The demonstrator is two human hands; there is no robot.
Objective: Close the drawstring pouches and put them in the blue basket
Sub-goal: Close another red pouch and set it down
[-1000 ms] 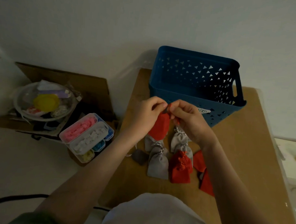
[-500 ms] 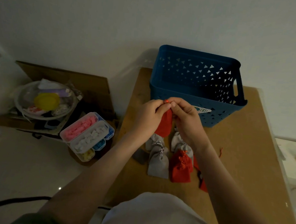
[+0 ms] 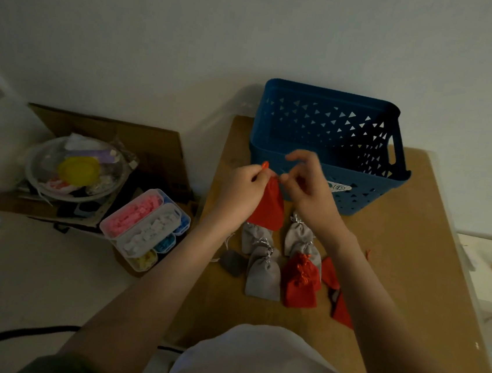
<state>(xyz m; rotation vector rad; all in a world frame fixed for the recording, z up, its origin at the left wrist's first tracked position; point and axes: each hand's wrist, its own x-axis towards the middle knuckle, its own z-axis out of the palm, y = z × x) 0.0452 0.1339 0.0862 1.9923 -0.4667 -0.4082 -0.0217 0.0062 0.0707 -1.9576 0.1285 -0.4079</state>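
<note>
My left hand (image 3: pixel 243 183) and right hand (image 3: pixel 308 191) pinch the neck cords of the red pouch (image 3: pixel 269 211) hanging between them, just before the blue basket (image 3: pixel 369 181). Likely soft, light cloth: pull cords only.

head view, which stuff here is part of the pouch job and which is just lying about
Job: held red pouch, grey pouches, red pouches on table, blue basket.
Lying about: compartment box of coloured bits, clear bowl with yellow lid, cardboard, black cable.

Dim, murky indoor light; soft shadows, wide-angle bending at edges, slight motion blur.
</note>
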